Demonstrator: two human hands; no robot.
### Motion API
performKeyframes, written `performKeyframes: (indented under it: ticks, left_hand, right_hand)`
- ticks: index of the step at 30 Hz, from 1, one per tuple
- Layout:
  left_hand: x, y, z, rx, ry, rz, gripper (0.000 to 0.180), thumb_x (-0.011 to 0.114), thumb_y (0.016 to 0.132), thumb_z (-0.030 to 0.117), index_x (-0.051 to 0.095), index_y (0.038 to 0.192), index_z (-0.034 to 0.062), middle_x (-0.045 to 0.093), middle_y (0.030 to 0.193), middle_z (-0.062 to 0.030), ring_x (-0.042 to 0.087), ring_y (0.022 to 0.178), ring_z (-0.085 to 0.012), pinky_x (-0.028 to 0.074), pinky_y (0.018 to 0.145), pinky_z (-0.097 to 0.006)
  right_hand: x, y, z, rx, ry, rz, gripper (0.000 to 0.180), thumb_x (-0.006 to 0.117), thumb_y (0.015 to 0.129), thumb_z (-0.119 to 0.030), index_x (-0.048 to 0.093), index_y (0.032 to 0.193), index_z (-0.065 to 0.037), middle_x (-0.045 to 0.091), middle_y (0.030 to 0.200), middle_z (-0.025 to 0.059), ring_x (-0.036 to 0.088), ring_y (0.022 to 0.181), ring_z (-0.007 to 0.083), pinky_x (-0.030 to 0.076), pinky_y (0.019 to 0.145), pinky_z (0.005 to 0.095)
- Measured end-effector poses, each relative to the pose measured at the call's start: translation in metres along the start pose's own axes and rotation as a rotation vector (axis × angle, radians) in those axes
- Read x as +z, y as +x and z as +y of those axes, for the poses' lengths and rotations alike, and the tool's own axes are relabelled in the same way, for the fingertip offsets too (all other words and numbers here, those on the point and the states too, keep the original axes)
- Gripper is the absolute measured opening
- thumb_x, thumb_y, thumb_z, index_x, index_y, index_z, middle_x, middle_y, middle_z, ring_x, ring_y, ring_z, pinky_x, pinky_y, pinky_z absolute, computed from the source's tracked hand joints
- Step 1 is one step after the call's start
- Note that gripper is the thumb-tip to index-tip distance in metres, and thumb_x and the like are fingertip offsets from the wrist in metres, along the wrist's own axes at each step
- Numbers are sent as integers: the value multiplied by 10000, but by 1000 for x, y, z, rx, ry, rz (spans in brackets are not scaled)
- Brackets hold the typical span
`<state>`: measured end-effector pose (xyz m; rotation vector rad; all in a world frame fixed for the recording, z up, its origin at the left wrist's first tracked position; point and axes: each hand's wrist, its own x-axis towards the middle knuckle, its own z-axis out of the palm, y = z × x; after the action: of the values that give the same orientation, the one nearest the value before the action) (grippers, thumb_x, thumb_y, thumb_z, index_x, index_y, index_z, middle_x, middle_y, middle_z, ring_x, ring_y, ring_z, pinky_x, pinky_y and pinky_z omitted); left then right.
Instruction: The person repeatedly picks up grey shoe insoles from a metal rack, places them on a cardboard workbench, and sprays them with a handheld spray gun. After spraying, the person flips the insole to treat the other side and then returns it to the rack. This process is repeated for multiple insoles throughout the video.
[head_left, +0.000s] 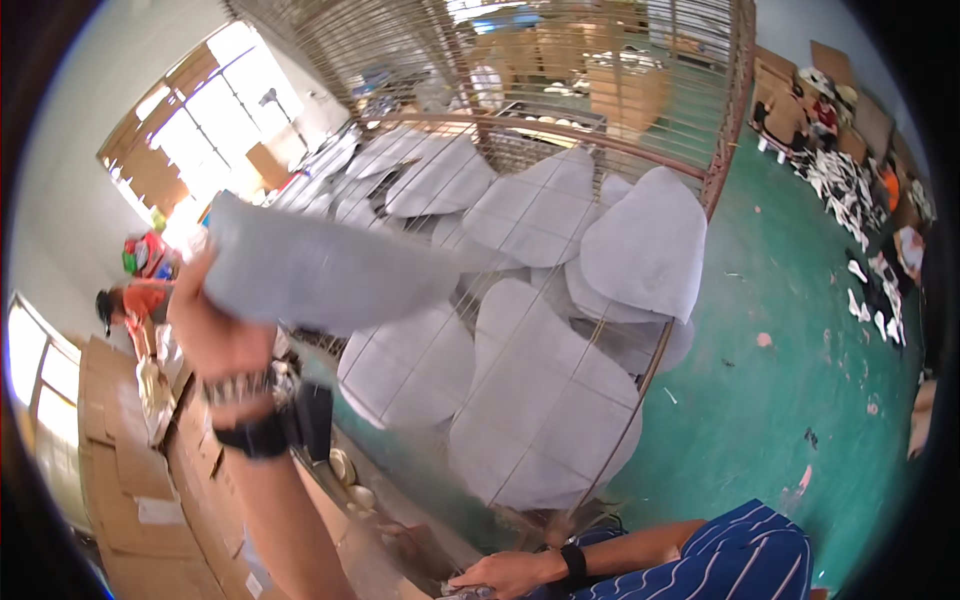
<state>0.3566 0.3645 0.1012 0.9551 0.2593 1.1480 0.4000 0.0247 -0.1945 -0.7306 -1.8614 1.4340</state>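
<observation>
My left hand [225, 330] is raised on the left, with its fingers closed on the edge of a grey flat piece [330, 268]. Motion smears that piece, which hangs out to the right over a wire rack [650, 375]. Rounded grey sheets [545, 400] lie spread across the rack, several of them overlapping. At the bottom edge, my right hand [505, 573] is low, its fingers curled around something greyish that the frame's edge cuts off.
Barred metal framing [735, 110] rises at the back of the rack. Cardboard [130, 480] lines the lower left, where a person in orange [140, 300] bends over. Across the green floor [760, 400], people sit beside a pile of white pieces [835, 185].
</observation>
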Motion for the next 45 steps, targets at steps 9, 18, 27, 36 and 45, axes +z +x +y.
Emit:
performKeyframes:
  ticks: [9, 18, 27, 36, 45]
  left_hand:
    - [0, 120, -246, -280, 206, -15, 566, 615, 984, 518, 582, 1208, -1, 666, 1164, -121, 655, 1072, -284, 561, 923, -480]
    - [10, -21, -185, -250, 568, -108, 583, 549, 1064, 398, 494, 1437, -46, 622, 1272, -168, 621, 1165, -241, 535, 983, -392]
    - [-86, -371, -34, 75, 513, 618, 389, 585, 1061, 259, 600, 1337, -15, 700, 1076, -85, 677, 995, -171, 552, 923, -334]
    - [-141, -802, -236, -172, 509, 1711, 406, 644, 1022, 296, 604, 1314, 17, 702, 1082, -75, 678, 972, -152, 560, 805, -299]
    - [-55, -968, -407, -654, 292, 2116, 426, 724, 878, 398, 738, 1142, 65, 773, 1035, -140, 762, 864, -246, 588, 838, -370]
  right_hand:
    - [-5, 6, 40, 60, 93, 175, 447, 609, 809, -93, 646, 1254, -75, 694, 971, 237, 664, 874, 432, 508, 737, 486]
    - [-9, -7, 49, 71, -95, 98, 535, 662, 903, -113, 550, 1421, -37, 689, 1149, 217, 666, 1036, 427, 544, 887, 461]
    - [10, 9, -18, 129, -96, -139, 515, 753, 834, -30, 628, 1331, 13, 719, 1098, 209, 721, 959, 303, 553, 858, 370]
    - [74, 15, -99, 56, -187, -689, 553, 758, 800, 23, 623, 1336, 13, 709, 994, 190, 709, 839, 324, 547, 772, 355]
    - [176, 38, -130, -165, -238, -802, 526, 753, 808, 21, 628, 1318, 46, 713, 985, 199, 700, 806, 305, 538, 754, 344]
